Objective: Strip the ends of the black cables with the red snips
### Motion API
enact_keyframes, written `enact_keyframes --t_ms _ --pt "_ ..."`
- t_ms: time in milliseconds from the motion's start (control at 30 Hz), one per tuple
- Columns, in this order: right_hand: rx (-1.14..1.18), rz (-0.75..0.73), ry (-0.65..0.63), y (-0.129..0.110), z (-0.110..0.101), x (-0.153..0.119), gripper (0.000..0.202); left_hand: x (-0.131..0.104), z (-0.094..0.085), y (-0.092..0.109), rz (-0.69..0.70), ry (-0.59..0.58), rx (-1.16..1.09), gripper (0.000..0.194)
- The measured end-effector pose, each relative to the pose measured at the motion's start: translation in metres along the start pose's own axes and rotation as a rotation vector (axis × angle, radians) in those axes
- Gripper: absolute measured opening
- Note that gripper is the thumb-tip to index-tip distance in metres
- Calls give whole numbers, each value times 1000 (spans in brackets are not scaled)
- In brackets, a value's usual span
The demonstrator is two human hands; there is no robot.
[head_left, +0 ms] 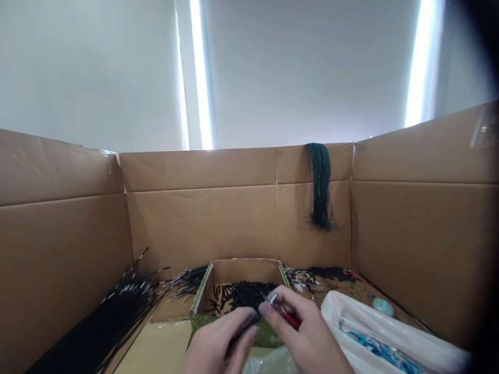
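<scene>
My left hand (216,340) is closed, thumb and fingers pinching a thin dark strip (242,330) whose exact kind I cannot make out. Close beside it, my right hand (306,324) grips a small tool with a red handle (287,316), its narrow metal tip pointing towards the left fingertips. Both hands are in front of an open cardboard box (245,270). Inside that box lie many short black tube pieces (249,295). Below the fingers, a green patterned surface (268,335) and some clear plastic (268,362) are partly hidden by the hands.
Long black cables (97,317) with white ends lie at left, and more thin wires (191,280) behind. At right a white plastic bag (339,311) holds blue pieces, near a pale green round object (383,306). Dark green threads (322,187) hang over the cardboard wall (218,218).
</scene>
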State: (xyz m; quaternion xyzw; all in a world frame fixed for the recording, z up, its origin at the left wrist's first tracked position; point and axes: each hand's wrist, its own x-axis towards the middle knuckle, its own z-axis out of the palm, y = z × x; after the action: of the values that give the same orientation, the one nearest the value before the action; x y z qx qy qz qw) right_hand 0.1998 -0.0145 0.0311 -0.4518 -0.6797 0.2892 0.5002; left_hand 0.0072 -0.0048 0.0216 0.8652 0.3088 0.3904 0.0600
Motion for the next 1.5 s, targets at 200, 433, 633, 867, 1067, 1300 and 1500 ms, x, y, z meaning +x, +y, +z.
enact_keyframes --t_ms 200,433,633,867,1067,1300,1500 --pt "98 6 18 2 -5 11 49 9 -7 -4 175 204 113 19" --pt "143 80 -153 8 -11 13 47 6 -5 -16 255 233 222 17" --pt "-61 32 -249 5 -19 13 33 1 -6 -12 127 82 156 22" --pt "-232 -431 -184 16 -14 8 19 -4 -24 -2 -391 -231 -306 38" --pt "-300 -702 -106 16 -8 11 31 3 -34 -12 -622 -428 -894 43" --pt "-468 -878 -59 1 -3 1 57 1 -35 -28 -634 -588 -1096 43" --pt "-376 -669 -52 8 -8 -8 37 -3 -51 -12 -596 -556 -750 47"
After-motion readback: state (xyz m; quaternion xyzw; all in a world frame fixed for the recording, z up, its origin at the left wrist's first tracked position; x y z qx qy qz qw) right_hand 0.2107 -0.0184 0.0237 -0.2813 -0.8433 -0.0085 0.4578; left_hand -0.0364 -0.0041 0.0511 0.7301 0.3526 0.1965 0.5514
